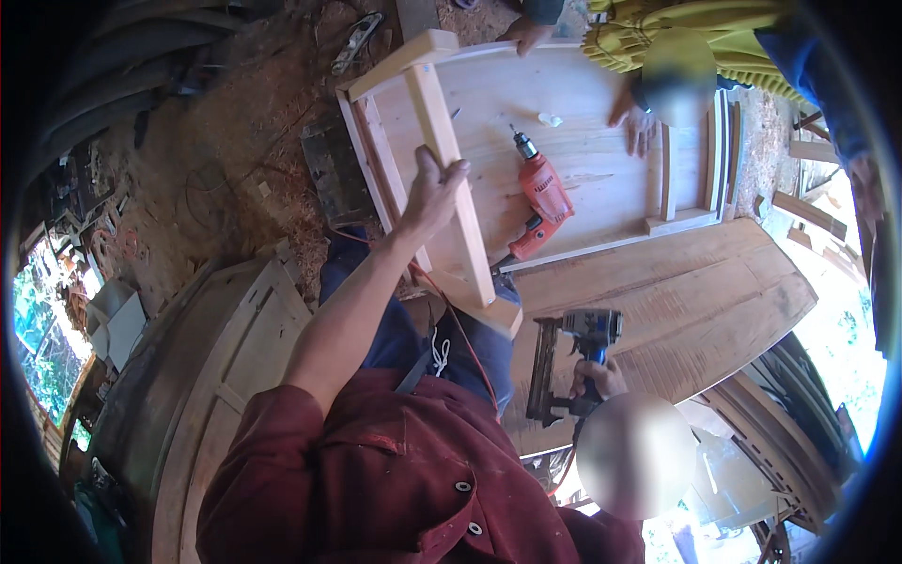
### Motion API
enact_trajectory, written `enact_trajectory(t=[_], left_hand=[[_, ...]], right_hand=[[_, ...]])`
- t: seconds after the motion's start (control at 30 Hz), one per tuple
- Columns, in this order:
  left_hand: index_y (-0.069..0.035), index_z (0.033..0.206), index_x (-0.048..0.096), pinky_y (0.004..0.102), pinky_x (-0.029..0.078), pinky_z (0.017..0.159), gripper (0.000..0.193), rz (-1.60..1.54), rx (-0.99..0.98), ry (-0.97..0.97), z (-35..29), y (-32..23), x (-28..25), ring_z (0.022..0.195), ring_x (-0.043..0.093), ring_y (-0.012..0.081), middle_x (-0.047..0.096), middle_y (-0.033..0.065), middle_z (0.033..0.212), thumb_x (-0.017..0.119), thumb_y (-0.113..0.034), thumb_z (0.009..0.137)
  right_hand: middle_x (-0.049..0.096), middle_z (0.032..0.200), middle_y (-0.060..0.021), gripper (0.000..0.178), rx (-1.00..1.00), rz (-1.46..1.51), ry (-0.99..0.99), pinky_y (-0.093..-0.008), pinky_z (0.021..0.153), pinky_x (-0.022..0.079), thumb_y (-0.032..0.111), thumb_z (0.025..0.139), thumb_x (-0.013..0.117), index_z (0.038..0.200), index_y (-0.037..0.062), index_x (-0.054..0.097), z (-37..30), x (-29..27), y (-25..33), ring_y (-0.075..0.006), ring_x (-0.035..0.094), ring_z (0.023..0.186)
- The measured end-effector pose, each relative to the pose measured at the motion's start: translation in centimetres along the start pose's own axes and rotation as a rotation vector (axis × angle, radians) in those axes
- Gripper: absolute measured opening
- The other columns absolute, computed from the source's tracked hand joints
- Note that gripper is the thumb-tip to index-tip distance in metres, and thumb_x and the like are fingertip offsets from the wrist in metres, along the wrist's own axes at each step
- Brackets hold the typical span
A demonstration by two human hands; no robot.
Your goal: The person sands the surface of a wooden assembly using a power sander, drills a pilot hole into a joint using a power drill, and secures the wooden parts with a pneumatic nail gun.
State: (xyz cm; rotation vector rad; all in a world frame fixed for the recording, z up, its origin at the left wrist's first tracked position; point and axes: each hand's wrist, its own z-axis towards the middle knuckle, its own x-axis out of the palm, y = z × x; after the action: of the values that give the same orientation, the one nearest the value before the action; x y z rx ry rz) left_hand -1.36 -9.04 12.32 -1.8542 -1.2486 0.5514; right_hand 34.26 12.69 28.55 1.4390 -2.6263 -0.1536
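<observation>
The left hand (pixel 432 199) is wrapped around the crossbar of the wooden frame (pixel 469 237) over the framed plywood panel's (pixel 601 193) left end, the right hand (pixel 601 378) around the pneumatic nailer's (pixel 592 327) handle; one-handed support could permit twisting.

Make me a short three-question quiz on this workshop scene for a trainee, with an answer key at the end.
1. Multiple choice: what colour is the body of the pistol-shaped power drill lying on the pale, flat wooden panel?
A) Green
B) Orange-red
C) White

2. True or false: the camera wearer's right hand holds a blue-and-black nail gun by its handle.

3. Short answer: which of the wearer's hands grips the pale, squared wooden bar?

Key:
1. B
2. True
3. The left hand
</observation>
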Motion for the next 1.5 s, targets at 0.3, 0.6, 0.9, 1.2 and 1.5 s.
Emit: enact_trajectory(t=[0.3,0.6,0.9,1.2,1.5], left_hand=[[0.007,0.144,0.034,0.0499,0.043,0.104,0.067,0.881,0.796,-0.282,-3.3,-2.4,7.4,0.124,0.05,0.0449,0.046,0.032,0.133,0.067,-0.013,0.09],[-0.001,0.117,0.057,0.0405,0.055,0.074,0.025,0.311,0.005,0.298,-5.8,-3.6,14.4,0.073,0.067,0.0272,0.063,0.0132,0.081,0.063,-0.015,0.097],[0.003,0.137,0.046,0.0495,0.044,0.101,0.066,0.664,-0.084,-0.393,-1.3,11.1,20.8,0.124,0.048,0.0446,0.043,0.0349,0.133,0.074,-0.034,0.089],[0.011,0.131,0.05,0.0494,0.055,0.092,0.098,0.554,-0.523,-0.393,7.8,11.8,22.0,0.107,0.069,0.0408,0.066,0.0292,0.119,0.073,-0.067,0.075],[0.003,0.118,0.054,0.0383,0.057,0.081,0.07,-0.005,-0.477,0.155,-8.3,4.0,32.2,0.097,0.069,0.0243,0.068,0.0174,0.109,0.085,-0.045,0.078]], right_hand=[[0.056,0.062,-0.0111,0.017,-0.083,0.205,-0.126,-0.0411,0.055,0.059,0.012,0.089,0.058,0.076,0.0,0.056,-4.8,-0.8,-7.8,-0.0228,0.061,0.052],[0.055,0.065,-0.0096,0.016,-0.168,0.429,-0.249,-0.0412,0.055,0.059,0.011,0.087,0.062,0.095,0.0003,0.053,-7.0,-0.8,-11.5,-0.0209,0.059,0.051],[0.054,0.066,-0.0084,0.016,-0.139,0.533,-0.368,-0.0409,0.055,0.058,0.013,0.087,0.063,0.089,0.001,0.053,-8.4,-0.4,-13.8,-0.0203,0.057,0.051],[0.053,0.068,-0.0078,0.018,-0.151,0.646,-0.397,-0.0392,0.056,0.058,0.012,0.088,0.063,0.096,0.0013,0.051,-9.7,1.0,-17.4,-0.0185,0.057,0.054],[0.052,0.068,-0.0079,0.016,-0.153,0.775,-0.663,-0.0378,0.056,0.056,0.014,0.09,0.063,0.089,0.001,0.054,-10.5,2.2,-18.6,-0.0181,0.055,0.054]])
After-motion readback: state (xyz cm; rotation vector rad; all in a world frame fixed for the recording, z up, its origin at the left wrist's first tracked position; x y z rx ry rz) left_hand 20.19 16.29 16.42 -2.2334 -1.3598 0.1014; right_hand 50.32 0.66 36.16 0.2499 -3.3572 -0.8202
